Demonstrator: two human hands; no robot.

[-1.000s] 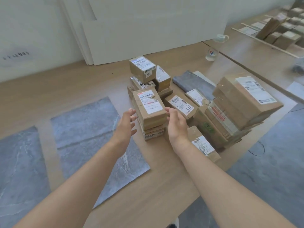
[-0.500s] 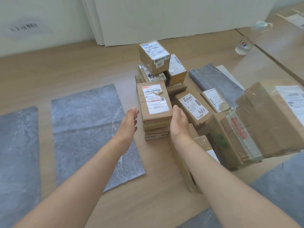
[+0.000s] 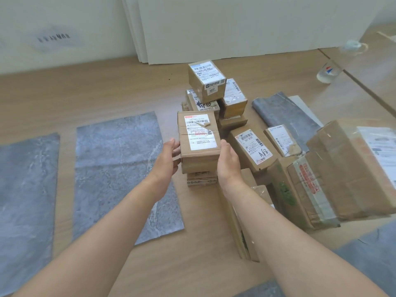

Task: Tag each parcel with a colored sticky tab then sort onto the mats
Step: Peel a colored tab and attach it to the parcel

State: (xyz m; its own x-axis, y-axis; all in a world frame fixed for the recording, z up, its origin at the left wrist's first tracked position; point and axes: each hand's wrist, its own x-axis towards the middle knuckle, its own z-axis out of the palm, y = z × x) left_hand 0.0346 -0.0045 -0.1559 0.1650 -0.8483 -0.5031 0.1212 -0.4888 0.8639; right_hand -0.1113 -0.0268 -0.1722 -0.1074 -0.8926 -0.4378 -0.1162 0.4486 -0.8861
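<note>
1. Mats (image 3: 117,168): two grey ones lie flat on the left of the table (image 3: 85,93).
2. Left hand (image 3: 167,159) is open, fingers straight, just beside the left side of the labelled parcel (image 3: 199,136).
3. That parcel tops a short stack at centre.
4. Right hand (image 3: 227,166) lies flat against its right side.
5. About a dozen parcels in all form the pile (image 3: 252,146).

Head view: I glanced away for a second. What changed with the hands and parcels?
Both hands closed in on the front parcel: the right hand now lies against its right side, the left hand reaches its left edge. The pile and grey mats stayed put.
</note>
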